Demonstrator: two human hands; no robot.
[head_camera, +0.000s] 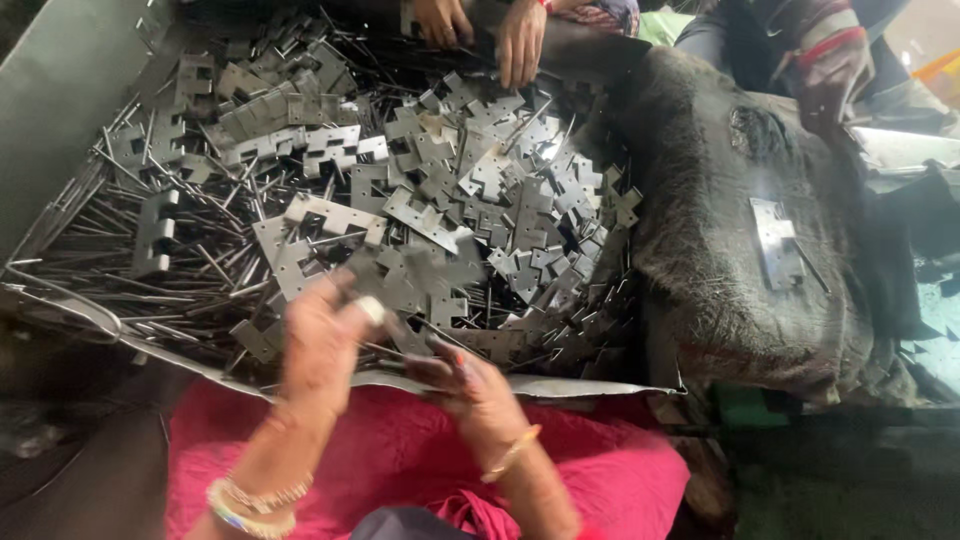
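Over the heap of grey hinge plates (440, 215), each hand, left hand (322, 345) and right hand (468, 385), pinches one.

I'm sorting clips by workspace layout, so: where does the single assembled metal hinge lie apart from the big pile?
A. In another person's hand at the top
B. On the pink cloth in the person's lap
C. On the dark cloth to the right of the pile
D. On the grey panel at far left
C: the assembled hinge lies alone on the dark cloth, to the right of the pile of hinge leaves and pins.
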